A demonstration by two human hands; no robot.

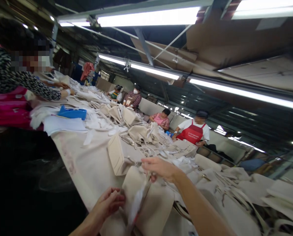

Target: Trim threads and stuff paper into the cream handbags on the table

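A cream bag [158, 203] lies at the near edge of the table, below my two hands. My right hand [158, 168] is at its top, fingers closed around a strap [146, 188] that runs down over the bag with a whitish blurred strip beside it. At the bag's left side is my left hand [112, 201], its fingers curled against the edge; what they grip, if anything, is too blurred to tell. Just beyond stands a boxy cream bag [123, 154] with a small metal ring.
Heaped cream bags and straps cover the long table [75, 157] and its right side. A blue tape dispenser [72, 113] sits on white sheets [63, 124] at left. A person in patterned sleeves [35, 87] reaches over the left side; others work across, one in a red apron [191, 132].
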